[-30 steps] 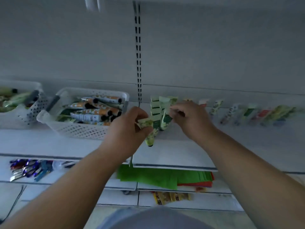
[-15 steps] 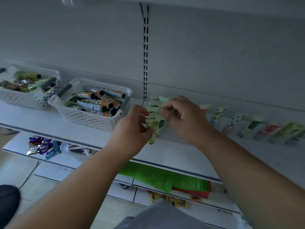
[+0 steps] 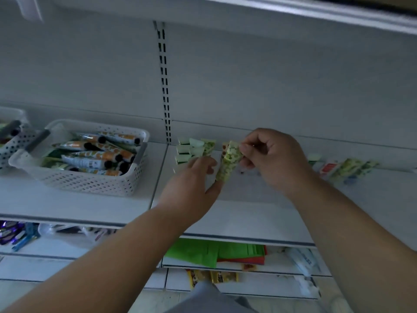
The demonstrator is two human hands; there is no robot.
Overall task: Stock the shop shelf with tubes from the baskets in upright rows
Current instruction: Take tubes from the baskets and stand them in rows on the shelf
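My right hand (image 3: 270,159) pinches the flat top end of a green patterned tube (image 3: 228,163), held tilted just above the white shelf (image 3: 259,211). Just left of it, my left hand (image 3: 191,188) has straight fingers that reach the upright row of green tubes (image 3: 191,150) by the back wall. Its thumb touches the lower end of the held tube. A white perforated basket (image 3: 90,184) at the left holds several orange and white tubes with black caps lying flat.
Part of a second basket (image 3: 11,141) shows at the far left edge. More tubes (image 3: 347,168) lean along the back wall at the right. Lower shelves hold green and red paper (image 3: 214,251) and pens (image 3: 15,233). Another shelf hangs overhead.
My right hand has moved right with one green patterned tube, away from the row. My left hand has opened, with its fingers stretched toward the row. The view has shifted.
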